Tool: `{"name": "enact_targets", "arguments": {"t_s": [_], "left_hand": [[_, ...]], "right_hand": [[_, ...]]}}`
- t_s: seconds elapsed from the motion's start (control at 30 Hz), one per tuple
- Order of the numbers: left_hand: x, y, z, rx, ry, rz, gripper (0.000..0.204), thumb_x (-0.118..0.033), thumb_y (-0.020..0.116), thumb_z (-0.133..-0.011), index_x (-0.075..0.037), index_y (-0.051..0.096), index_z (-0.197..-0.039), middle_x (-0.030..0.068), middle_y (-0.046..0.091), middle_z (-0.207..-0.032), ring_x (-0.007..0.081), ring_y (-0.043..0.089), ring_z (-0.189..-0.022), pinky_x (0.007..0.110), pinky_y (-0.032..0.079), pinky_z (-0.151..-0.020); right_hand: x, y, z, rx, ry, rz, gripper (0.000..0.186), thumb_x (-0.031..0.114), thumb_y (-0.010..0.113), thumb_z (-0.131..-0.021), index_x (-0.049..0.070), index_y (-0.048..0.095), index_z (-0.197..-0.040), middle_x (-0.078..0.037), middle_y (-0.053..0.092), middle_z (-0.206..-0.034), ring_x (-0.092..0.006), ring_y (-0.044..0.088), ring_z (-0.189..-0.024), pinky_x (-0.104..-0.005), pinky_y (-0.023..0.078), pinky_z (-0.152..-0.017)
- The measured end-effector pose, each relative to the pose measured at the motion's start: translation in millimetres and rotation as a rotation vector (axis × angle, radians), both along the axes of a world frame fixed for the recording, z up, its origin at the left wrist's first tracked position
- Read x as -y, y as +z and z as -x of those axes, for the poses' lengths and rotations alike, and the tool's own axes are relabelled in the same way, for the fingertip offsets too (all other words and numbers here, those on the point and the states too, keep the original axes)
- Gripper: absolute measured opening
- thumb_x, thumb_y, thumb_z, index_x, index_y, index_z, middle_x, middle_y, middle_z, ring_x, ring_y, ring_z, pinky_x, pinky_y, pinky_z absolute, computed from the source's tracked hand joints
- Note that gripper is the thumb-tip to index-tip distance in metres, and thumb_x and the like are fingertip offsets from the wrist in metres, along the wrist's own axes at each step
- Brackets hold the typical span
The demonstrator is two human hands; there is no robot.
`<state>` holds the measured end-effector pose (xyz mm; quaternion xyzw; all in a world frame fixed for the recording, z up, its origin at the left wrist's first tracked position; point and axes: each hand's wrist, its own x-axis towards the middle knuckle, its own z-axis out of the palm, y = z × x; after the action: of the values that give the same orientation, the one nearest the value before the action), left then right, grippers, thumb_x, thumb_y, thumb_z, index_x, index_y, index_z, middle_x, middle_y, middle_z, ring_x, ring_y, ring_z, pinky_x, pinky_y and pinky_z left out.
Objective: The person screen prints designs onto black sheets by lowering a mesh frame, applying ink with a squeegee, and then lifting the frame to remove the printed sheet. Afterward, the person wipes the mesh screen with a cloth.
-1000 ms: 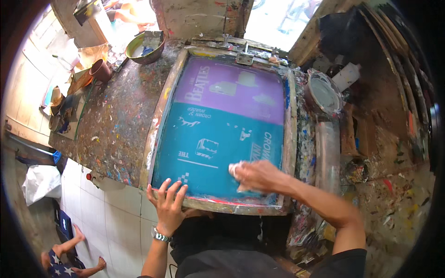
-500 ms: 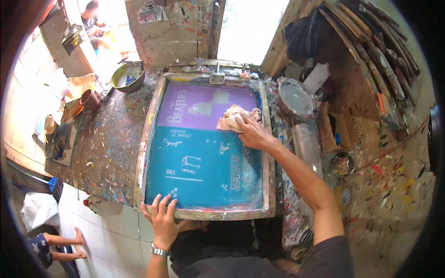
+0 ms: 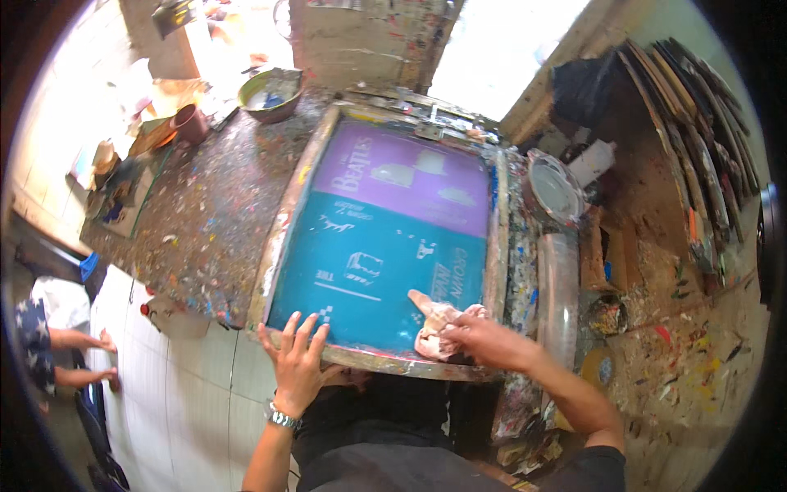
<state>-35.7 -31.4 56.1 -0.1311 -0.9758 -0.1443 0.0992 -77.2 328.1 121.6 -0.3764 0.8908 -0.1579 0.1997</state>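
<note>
In front of me lies a wooden-framed printing screen (image 3: 379, 361), hinged at its far end, with purple mesh in the far part and teal mesh nearer. Pale stencil shapes and lettering show in the mesh. My right hand (image 3: 485, 340) is closed around a crumpled pinkish cloth (image 3: 437, 334), pressed on the teal mesh by the near right corner. At the near left corner, my left hand (image 3: 297, 361) rests on the frame edge with its fingers spread over the mesh. A metal watch is on my left wrist.
A paint-stained table (image 3: 217, 209) extends left, bearing a green-rimmed bowl (image 3: 275, 111) and a brown cup (image 3: 190, 125). To the right are a round tub (image 3: 556, 187), a clear roll (image 3: 559, 283) and stacked boards (image 3: 697, 139). Another person's legs (image 3: 82, 357) show at lower left.
My right hand and the cloth have moved from the purple mesh toward me, to the near right of the teal mesh. My left hand stays at its corner. The view has shifted.
</note>
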Motion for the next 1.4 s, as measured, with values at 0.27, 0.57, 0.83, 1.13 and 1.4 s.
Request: {"name": "enact_targets", "arguments": {"t_s": [0.27, 0.57, 0.83, 1.13, 1.4], "left_hand": [[2.3, -4.5, -2.5, 0.014, -0.016, 0.054, 0.082, -0.051, 0.085, -0.061, -0.018, 0.062, -0.133, 0.0022, 0.053, -0.144, 0.0250, 0.043, -0.138, 0.072, 0.005, -0.118], [-0.8, -2.6, -3.3, 0.044, -0.003, -0.013, 0.086, -0.044, 0.089, -0.058, -0.020, 0.061, -0.135, 0.0019, 0.050, -0.149, 0.0239, 0.045, -0.136, 0.071, 0.005, -0.119], [0.4, -2.4, 0.0, 0.043, -0.017, -0.007, 0.082, -0.046, 0.087, -0.060, -0.020, 0.062, -0.133, 0.0009, 0.052, -0.147, 0.0221, 0.047, -0.134, 0.071, 0.005, -0.119], [0.3, -5.5, -0.6, 0.018, -0.026, -0.011, 0.079, -0.049, 0.086, -0.060, -0.020, 0.064, -0.129, 0.0005, 0.054, -0.145, 0.0219, 0.048, -0.132, 0.068, 0.005, -0.120], [-4.0, -1.6, 2.4, 0.026, -0.018, -0.019, 0.080, -0.049, 0.086, -0.060, -0.019, 0.063, -0.130, 0.0009, 0.055, -0.144, 0.0245, 0.045, -0.135, 0.067, 0.006, -0.120]], "right_hand": [[84.5, -32.4, 69.2, 0.036, -0.043, 0.390, 0.047, 0.005, 0.065, -0.085, 0.014, 0.062, -0.131, -0.018, 0.053, -0.127, -0.0356, 0.059, -0.098, -0.0472, 0.054, -0.089], [32.2, -27.0, 21.0, 0.291, 0.067, -0.007, 0.053, -0.006, 0.057, -0.077, 0.010, 0.061, -0.127, -0.021, 0.057, -0.118, -0.0384, 0.058, -0.108, -0.0471, 0.048, -0.094], [32.2, -2.0, 49.6, 0.492, 0.048, -0.185, 0.042, 0.010, 0.071, -0.078, 0.010, 0.062, -0.119, -0.025, 0.055, -0.107, -0.0465, 0.060, -0.104, -0.0511, 0.051, -0.090], [-24.7, 31.4, 109.4, -0.130, -0.495, 0.231, 0.026, 0.005, 0.059, -0.083, -0.001, 0.066, -0.108, -0.023, 0.066, -0.098, -0.0366, 0.065, -0.093, -0.0410, 0.052, -0.084], [-37.7, 1.2, 148.1, 0.047, -0.283, -0.278, 0.051, 0.032, 0.062, -0.091, 0.003, 0.058, -0.133, -0.022, 0.063, -0.127, -0.0432, 0.064, -0.104, -0.0452, 0.051, -0.094]]}}
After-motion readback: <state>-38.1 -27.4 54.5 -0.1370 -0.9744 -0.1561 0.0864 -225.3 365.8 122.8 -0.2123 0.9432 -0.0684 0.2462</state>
